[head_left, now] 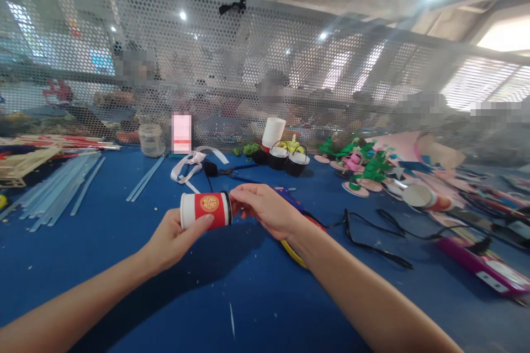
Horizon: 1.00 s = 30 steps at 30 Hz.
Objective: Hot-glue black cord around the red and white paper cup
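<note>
My left hand (171,237) is wrapped round a paper cup (209,210) held on its side over the table. The cup is white with a red band and a gold emblem, and a black ring circles its right end. At that black end my right hand (260,207) has its fingers pinched together; what lies between the fingertips is hidden. Behind the cup sits a small ball of black yarn (210,169), with a thin dark strand coming down from it towards the cup. Pliers (227,171) with dark handles lie just beyond.
The blue table (174,309) carries glue sticks (62,193) at left, a glass jar (152,140), white ribbon (180,170), stacked paper cups (273,131), black-covered cups (297,164) and green paper plants (376,165). Black cable (372,248) trails at right. A perforated metal screen (223,66) stands behind.
</note>
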Each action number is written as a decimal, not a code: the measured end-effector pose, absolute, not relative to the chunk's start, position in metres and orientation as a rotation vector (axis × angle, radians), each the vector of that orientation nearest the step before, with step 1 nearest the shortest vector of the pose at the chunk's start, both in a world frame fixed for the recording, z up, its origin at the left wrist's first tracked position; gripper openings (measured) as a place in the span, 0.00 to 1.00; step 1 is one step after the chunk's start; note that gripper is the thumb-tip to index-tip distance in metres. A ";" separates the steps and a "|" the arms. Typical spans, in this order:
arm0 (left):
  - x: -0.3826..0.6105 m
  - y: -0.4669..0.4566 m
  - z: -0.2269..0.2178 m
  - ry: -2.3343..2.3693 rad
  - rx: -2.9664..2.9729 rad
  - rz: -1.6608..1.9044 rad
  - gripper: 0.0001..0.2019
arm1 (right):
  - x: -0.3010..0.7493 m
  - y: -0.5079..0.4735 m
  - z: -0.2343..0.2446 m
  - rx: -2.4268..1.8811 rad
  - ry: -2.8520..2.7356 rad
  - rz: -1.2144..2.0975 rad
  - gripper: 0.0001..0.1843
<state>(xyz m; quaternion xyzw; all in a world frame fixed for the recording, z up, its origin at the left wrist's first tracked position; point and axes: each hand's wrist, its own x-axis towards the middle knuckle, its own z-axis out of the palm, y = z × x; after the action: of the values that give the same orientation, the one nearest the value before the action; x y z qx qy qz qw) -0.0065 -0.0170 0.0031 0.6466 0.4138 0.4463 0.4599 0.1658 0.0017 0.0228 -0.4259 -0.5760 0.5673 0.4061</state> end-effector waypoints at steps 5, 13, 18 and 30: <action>-0.009 -0.016 0.005 1.021 1.791 1.062 0.05 | 0.166 0.001 0.023 -1.072 -1.361 1.556 0.08; -0.007 -0.014 0.010 0.919 1.396 1.078 0.05 | 0.167 -0.006 0.027 -1.026 -1.631 1.155 0.07; -0.006 -0.012 0.017 0.818 0.955 1.037 0.09 | 0.163 -0.014 0.029 -0.996 -1.769 1.070 0.05; -0.008 -0.011 0.006 0.845 1.060 1.025 0.07 | 0.170 -0.008 0.030 -1.062 -1.913 0.720 0.15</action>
<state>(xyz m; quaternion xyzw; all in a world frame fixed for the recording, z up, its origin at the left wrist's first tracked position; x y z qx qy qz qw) -0.0076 -0.0105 0.0063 0.4686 0.3735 0.4529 0.6602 0.1696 -0.0081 0.0295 -0.4212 -0.7587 0.2856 0.4067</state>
